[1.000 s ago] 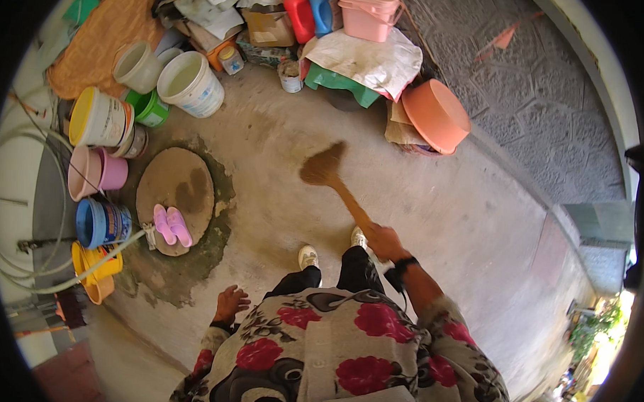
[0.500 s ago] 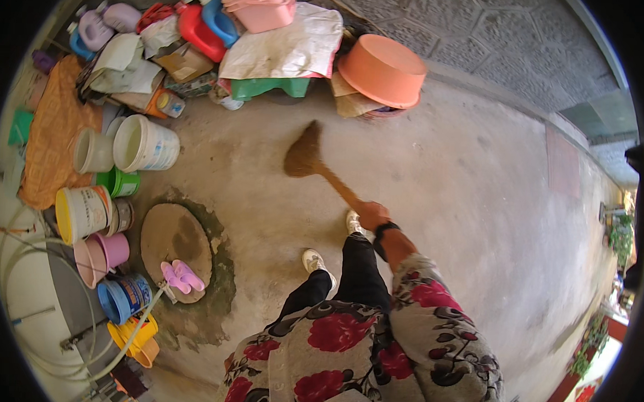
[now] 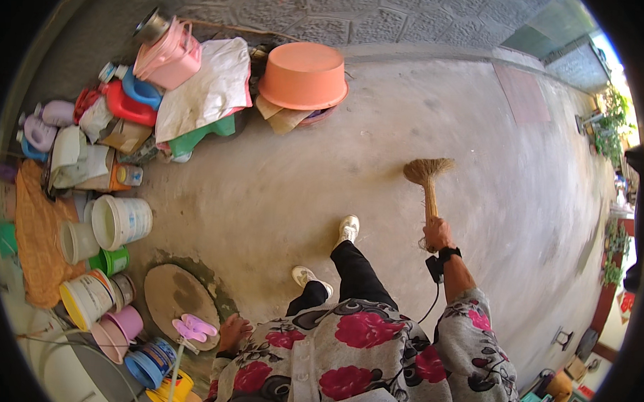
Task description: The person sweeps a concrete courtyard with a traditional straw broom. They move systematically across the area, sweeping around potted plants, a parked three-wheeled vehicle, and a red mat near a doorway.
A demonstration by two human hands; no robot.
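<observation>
Brown cloth (image 3: pixel 41 234): crumpled, far left of the orange basin (image 3: pixel 304 76).
White-and-yellow bucket (image 3: pixel 91 299): well left of and below the basin, among other plastic buckets; its contents cannot be seen.
Pink and purple tubs (image 3: pixel 123 323): just beyond that bucket, side by side, smooth plastic.
White bucket (image 3: pixel 137 218): left of and below the basin, round, open-mouthed, pale inside; a green bucket (image 3: pixel 114 260) is just beside it.
Pink pails (image 3: pixel 172 60): nested, left of the basin, with a shiny metal pot (image 3: pixel 152 26) on top.
Round slab (image 3: pixel 173 295): rough, stained, below and left of the basin; pink slippers (image 3: pixel 195 328) lie on its near edge.
White sack (image 3: pixel 209 87): wrinkled sheeting, spread just left of the basin.
Left hand (image 3: pixel 234 332): below and left of the basin, fingers loosely bent, unclenched; it was hardly visible half a second ago and now shows beside the body.
Orange basin: smooth, upturned, resting on cardboard and other items.
Broom (image 3: pixel 429 178): straw-coloured, bristles fanned, right of and below the basin; half a second ago its head was on the basin's left side.
Right hand (image 3: pixel 438 235): below and right of the basin, fingers wrapped round the broom's handle.
</observation>
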